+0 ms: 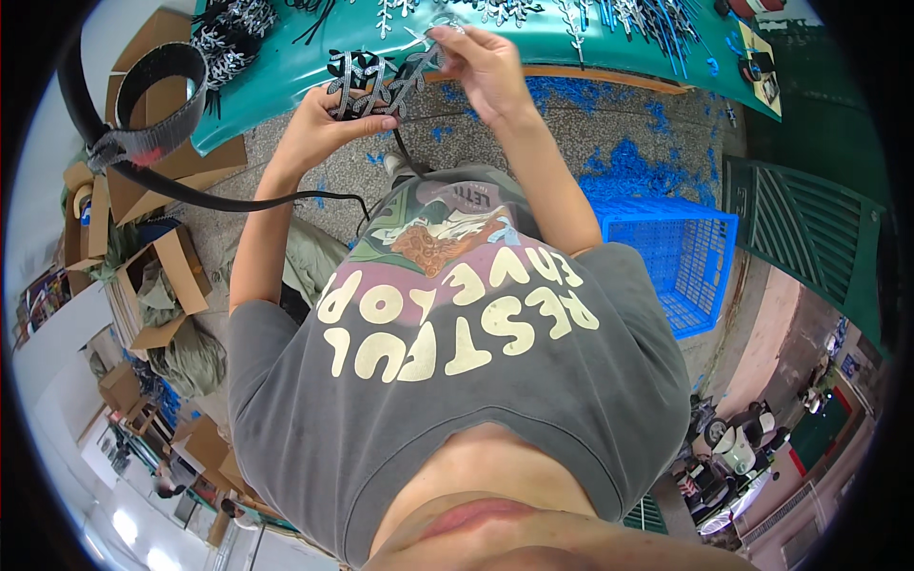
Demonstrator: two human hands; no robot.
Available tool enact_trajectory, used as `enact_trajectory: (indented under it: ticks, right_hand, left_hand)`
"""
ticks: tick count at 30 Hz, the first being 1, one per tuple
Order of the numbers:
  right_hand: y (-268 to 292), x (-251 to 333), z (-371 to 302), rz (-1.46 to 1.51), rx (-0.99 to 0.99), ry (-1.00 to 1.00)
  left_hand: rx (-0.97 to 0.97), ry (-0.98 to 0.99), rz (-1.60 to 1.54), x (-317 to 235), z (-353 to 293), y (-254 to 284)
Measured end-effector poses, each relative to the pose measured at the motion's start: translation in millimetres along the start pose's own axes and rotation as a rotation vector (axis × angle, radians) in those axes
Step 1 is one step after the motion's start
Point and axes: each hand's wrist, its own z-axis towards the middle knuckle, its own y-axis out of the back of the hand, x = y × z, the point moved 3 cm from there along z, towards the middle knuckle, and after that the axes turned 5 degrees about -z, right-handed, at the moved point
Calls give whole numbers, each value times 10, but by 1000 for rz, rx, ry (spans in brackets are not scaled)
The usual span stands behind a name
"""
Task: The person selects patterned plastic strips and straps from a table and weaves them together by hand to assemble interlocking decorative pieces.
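Note:
Over the near edge of the green-covered table, my left hand is closed around a small bunch of black and silver glitter leaf sprigs. Its thumb lies along the lower side of the bunch. My right hand is up by the tip of one silver sprig, with thumb and forefinger pinched on a silvery leaf end. Just what sits between those fingertips is small and partly hidden. More silver sprigs lie along the table beyond my hands.
A thick pile of black and silver sprigs is at the table's left, blue-stemmed ones at its right. A black cable with a ring-shaped holder crosses the left. On the floor are blue scraps, a blue crate and cardboard boxes.

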Motion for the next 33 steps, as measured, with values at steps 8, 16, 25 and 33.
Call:
enact_trajectory:
  ticks: [8,16,25,33]
  right_hand:
    - [-76,345,-52,-297,76,248]
    - [-55,219,-4,-354,129,164]
    - [-182,209,-104,-320,188,-199]
    - [-191,49,-103,-284,119,-109]
  left_hand:
    - [-43,79,-59,22,-99,-6]
    - [-5,-152,123,-56,-113,6]
    - [102,-356,368,-224,-82,51]
    - [266,41,-60,-21,54,247]
